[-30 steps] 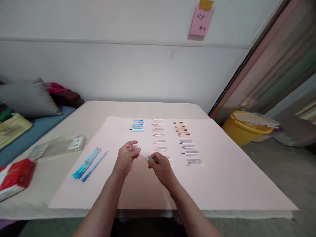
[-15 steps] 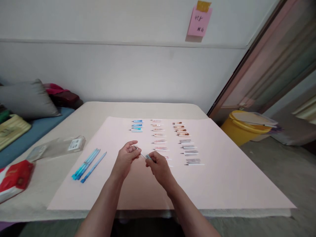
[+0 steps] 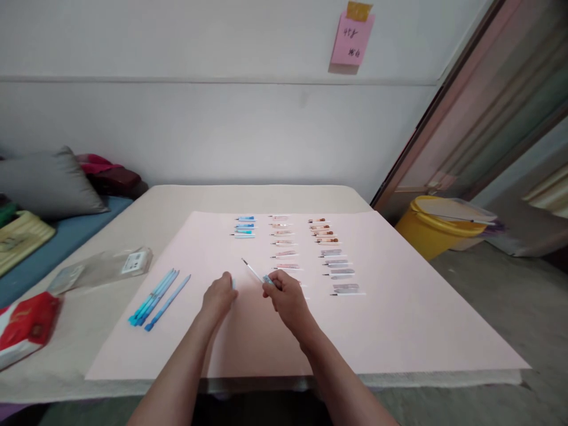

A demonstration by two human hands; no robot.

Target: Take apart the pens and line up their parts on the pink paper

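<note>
My right hand (image 3: 286, 297) is closed in a pinch on a thin pen refill (image 3: 254, 271), which points up and to the left over the pink paper sheet (image 3: 399, 319). My left hand (image 3: 218, 297) rests low on the sheet just left of it, fingers curled down; what it holds, if anything, is hidden. Beyond the hands lie three columns of small pen parts: blue ones (image 3: 244, 226), pale pink ones (image 3: 283, 242) and brown and grey ones (image 3: 332, 254). Three blue pens (image 3: 158, 291) lie side by side at the sheet's left edge.
A clear plastic bag with a white label (image 3: 102, 267) and a red and white packet (image 3: 24, 322) lie on the table at left. A grey cushion (image 3: 48, 183) sits on a blue mattress. A yellow bucket (image 3: 428, 228) stands on the floor at right.
My left hand let go of the refill's tip and dropped to the paper, turning palm down. My right hand kept the refill and stayed nearly in place.
</note>
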